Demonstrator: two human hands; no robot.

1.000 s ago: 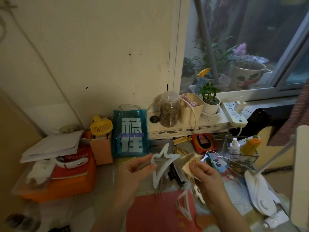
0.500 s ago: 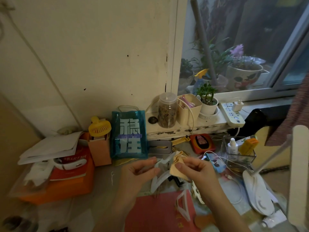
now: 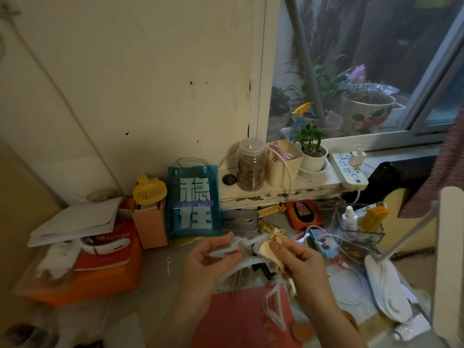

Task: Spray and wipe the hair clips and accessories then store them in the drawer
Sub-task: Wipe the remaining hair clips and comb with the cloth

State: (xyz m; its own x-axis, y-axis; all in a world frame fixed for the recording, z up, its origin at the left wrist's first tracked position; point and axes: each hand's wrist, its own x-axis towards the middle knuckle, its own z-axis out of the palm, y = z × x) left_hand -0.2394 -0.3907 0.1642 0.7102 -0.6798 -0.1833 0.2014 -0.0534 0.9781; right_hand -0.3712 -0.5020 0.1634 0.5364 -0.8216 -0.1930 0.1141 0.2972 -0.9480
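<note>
My left hand (image 3: 208, 259) holds a translucent white star-shaped hair clip (image 3: 236, 248) above the desk, thumb and fingers pinching its left side. My right hand (image 3: 298, 262) pinches a beige cloth (image 3: 270, 244) and presses it against the clip's right end. A white triangular clip (image 3: 275, 307) lies on the red paper (image 3: 238, 320) below my hands. A black clip (image 3: 262, 268) lies just under the star clip, partly hidden. A small white spray bottle (image 3: 349, 221) stands in a clear box (image 3: 359, 229) at the right.
A teal bag (image 3: 193, 199), a yellow fan (image 3: 149, 190) in an orange box, and stacked books on an orange case (image 3: 82, 280) crowd the left. A jar, a beige bin and a potted plant (image 3: 312, 149) line the sill. A white lamp base (image 3: 386, 287) and cables lie right.
My right hand brought the cloth up onto the star clip and now rubs its right end. My left hand tilted the clip flatter. The view shifted slightly.
</note>
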